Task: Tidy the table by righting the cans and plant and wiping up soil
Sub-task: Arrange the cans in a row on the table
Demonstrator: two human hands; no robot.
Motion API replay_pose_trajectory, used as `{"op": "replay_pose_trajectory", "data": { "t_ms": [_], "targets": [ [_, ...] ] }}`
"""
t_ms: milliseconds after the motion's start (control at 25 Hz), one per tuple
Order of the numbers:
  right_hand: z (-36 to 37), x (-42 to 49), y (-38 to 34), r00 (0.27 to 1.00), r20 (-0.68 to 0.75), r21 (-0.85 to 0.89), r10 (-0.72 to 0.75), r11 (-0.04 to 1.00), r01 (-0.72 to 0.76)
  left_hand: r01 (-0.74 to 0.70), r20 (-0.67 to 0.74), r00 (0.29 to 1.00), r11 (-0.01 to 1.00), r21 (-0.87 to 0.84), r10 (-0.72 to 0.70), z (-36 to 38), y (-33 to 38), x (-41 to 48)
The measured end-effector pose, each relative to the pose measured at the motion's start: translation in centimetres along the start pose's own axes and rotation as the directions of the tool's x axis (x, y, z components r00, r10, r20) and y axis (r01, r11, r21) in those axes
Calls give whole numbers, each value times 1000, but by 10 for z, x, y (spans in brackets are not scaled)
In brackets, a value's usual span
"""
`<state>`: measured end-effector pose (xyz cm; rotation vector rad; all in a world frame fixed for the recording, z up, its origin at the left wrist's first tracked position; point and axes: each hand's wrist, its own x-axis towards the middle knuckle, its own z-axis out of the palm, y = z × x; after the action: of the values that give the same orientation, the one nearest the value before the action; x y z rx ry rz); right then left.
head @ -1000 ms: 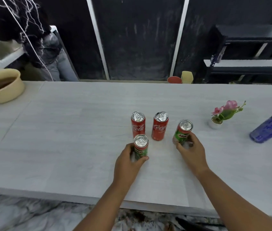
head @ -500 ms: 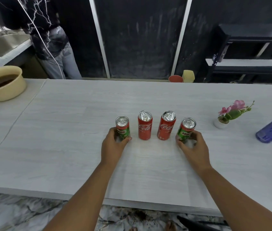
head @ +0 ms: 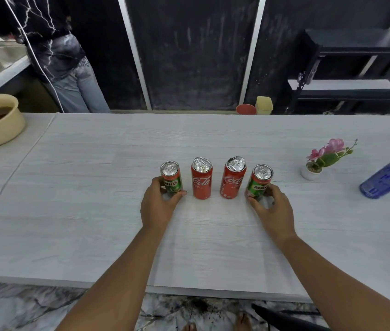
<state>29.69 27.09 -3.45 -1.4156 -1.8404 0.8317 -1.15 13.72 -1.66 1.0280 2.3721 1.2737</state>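
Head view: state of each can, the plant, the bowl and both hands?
Left Milo can: upright, left hand gripping.
Right Milo can: upright, right hand gripping.
Cola cans: upright, free.
Blue can: upright, untouched.
Plant: upright.
Bowl: upright, brown contents.

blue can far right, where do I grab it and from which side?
Likely mid-body, around the cylinder wall of the blue can, right hand coming from the near side. It appears tilted or lying, top end up-right toward the frame edge, base toward the plant, so the long side faces you. That hand is currently on the right Milo can and would need freeing first.
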Motion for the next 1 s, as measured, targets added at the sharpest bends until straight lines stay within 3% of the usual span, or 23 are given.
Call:
{"op": "replay_pose_trajectory", "data": {
  "t_ms": [440, 1000],
  "targets": [
    [1, 1, -2, 1000, 0, -37, -5, 999, 5, -32, -26, 999, 999, -25, 32, 5, -8, 2],
    [-2, -2, -7, 998, -27, 44, 50, 998, -49, -22, -21, 1000, 999, -33, 21, 3, -8, 0]
  ]
}}
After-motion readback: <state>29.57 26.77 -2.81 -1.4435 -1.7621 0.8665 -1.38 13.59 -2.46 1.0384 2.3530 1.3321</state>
